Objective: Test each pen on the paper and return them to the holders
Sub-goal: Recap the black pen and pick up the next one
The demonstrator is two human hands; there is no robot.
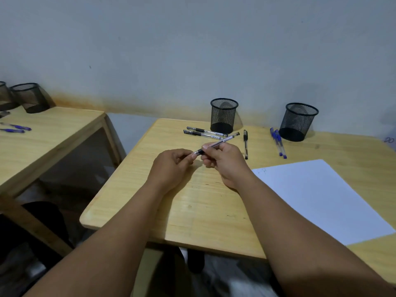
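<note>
My right hand (222, 159) grips a clear black-ink pen (224, 140) by its barrel, its back end pointing up and right. My left hand (173, 166) pinches the pen's cap end between fingertips. Two black pens (203, 132) lie side by side near the left mesh holder (224, 115). One more black pen (245, 144) lies on its own, right of my hands. A few blue pens (278, 142) lie beside the right mesh holder (297, 122). Both holders look empty. A white paper (317, 198) lies at the right, with a faint mark at its top left corner.
A second wooden table (42, 142) stands at the left with two mesh holders (30, 97) and blue pens (15, 127) on it. A gap separates it from my wooden table (192, 211), whose front edge is near my forearms. A wall runs behind.
</note>
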